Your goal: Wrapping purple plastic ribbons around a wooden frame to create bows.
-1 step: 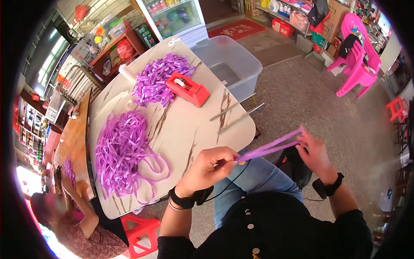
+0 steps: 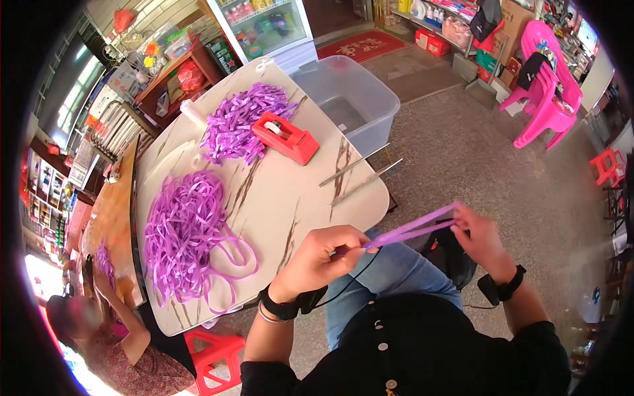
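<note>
Left hand [image 2: 323, 254] grip pinched on one end of a purple ribbon strip [image 2: 409, 231]; right hand [image 2: 481, 236] grip closed on the other end, strip taut between them above the lap. Beyond the left grip, on the bench [image 2: 290, 198]: loose ribbon pile [image 2: 188, 234], red tape dispenser [image 2: 285, 137], second ribbon heap [image 2: 241, 122].

A flat, glossy purple plastic ribbon strip [image 2: 411, 230] is stretched taut, slanting up rightward, just right of the near table edge.
</note>
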A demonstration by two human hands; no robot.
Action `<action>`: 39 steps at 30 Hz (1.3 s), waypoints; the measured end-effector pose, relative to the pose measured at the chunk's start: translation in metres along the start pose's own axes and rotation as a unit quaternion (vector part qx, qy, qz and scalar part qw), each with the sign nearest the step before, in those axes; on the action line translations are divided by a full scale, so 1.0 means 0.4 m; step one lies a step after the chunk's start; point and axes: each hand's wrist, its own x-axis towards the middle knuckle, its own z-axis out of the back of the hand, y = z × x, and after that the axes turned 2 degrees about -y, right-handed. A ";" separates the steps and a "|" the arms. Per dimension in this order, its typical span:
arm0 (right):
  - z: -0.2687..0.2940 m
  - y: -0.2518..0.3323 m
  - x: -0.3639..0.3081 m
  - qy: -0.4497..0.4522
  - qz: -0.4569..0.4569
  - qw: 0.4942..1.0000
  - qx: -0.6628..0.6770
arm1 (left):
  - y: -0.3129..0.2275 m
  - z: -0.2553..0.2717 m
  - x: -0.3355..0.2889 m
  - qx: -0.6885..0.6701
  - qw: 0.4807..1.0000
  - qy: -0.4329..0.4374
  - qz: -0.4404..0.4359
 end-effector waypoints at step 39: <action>-0.004 -0.063 0.403 -0.029 -0.050 0.965 0.254 | 0.273 0.081 0.432 -0.020 0.978 -0.176 0.108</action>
